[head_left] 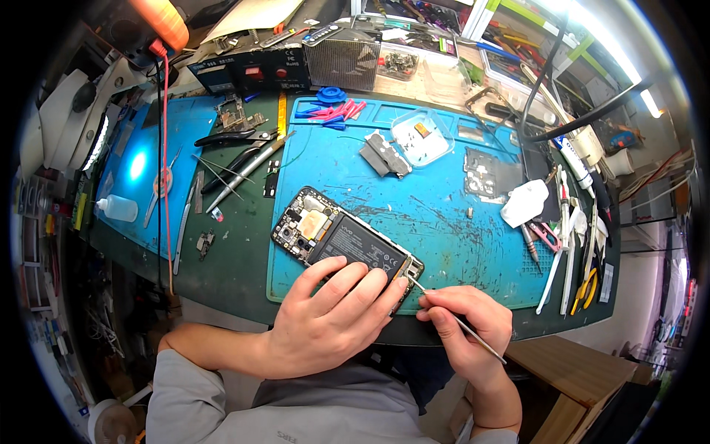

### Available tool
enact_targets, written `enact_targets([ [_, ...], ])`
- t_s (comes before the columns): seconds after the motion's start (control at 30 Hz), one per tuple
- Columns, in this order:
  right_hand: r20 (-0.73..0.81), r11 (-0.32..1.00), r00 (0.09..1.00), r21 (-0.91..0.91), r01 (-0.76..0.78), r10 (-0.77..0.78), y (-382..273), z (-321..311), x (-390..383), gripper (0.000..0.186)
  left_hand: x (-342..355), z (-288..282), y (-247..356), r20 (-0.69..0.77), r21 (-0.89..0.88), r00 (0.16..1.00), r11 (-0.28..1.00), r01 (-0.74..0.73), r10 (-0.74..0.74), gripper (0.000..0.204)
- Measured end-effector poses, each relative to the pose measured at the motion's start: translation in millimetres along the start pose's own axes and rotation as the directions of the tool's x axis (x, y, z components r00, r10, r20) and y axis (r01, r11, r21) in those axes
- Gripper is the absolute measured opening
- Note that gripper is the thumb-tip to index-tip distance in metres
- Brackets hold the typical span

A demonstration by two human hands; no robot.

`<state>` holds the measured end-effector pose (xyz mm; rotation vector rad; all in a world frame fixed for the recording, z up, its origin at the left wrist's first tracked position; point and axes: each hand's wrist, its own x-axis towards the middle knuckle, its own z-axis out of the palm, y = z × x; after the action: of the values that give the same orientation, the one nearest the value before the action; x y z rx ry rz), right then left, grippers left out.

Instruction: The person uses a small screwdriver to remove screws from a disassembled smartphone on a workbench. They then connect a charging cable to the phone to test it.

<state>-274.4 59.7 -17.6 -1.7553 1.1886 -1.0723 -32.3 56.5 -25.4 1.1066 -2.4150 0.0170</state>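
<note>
An opened smartphone (361, 243) lies tilted on the blue work mat (444, 255), its circuit board and black battery exposed. My left hand (333, 318) is laid over its near edge, fingers curled onto the battery and the lower end, gripping it; the thumb is hidden. Between the fingers and thumb of my right hand (470, 325) is a thin metal tool (481, 342), held like a pen. Its tip reaches the phone's lower right end, beside my left fingertips. The exact kind of tool cannot be made out.
On the mat lie a clear tray (423, 139) with small parts, a dark metal part (384, 155), a phone back plate (488, 176) and red and blue picks (333, 112). Pliers (235, 138) and tweezers sit left; a white tissue (525, 203) and yellow-handled tool (584, 290) sit right.
</note>
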Motion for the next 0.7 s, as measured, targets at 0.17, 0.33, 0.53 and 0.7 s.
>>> enact_targets([
  [0.17, -0.001, 1.000, 1.000, -0.002, 0.000, 0.000, 0.6, 0.3, 0.1, 0.020, -1.0, 2.1, 1.0, 0.004, 0.046, 1.000, 0.999, -0.017, 0.017, 0.052],
  [0.33, -0.006, 1.000, 1.000, -0.020, -0.006, 0.006, -1.0, 0.8, -0.6, 0.020, -1.7, 2.7, 1.0, -0.002, 0.046, 1.000, 0.999, -0.016, 0.016, 0.051],
  [0.53, -0.011, 0.999, 1.000, -0.037, -0.002, 0.001, -1.2, 1.3, -0.1, 0.021, -2.1, 5.0, 2.0, -0.015, 0.056, 1.000, 0.998, -0.013, 0.013, 0.050],
  [0.7, -0.018, 1.000, 1.000, -0.025, -0.009, 0.008, -1.0, 1.6, -1.4, 0.020, -2.2, 4.5, 2.2, -0.009, 0.047, 1.000, 0.999, -0.005, 0.006, 0.051],
])
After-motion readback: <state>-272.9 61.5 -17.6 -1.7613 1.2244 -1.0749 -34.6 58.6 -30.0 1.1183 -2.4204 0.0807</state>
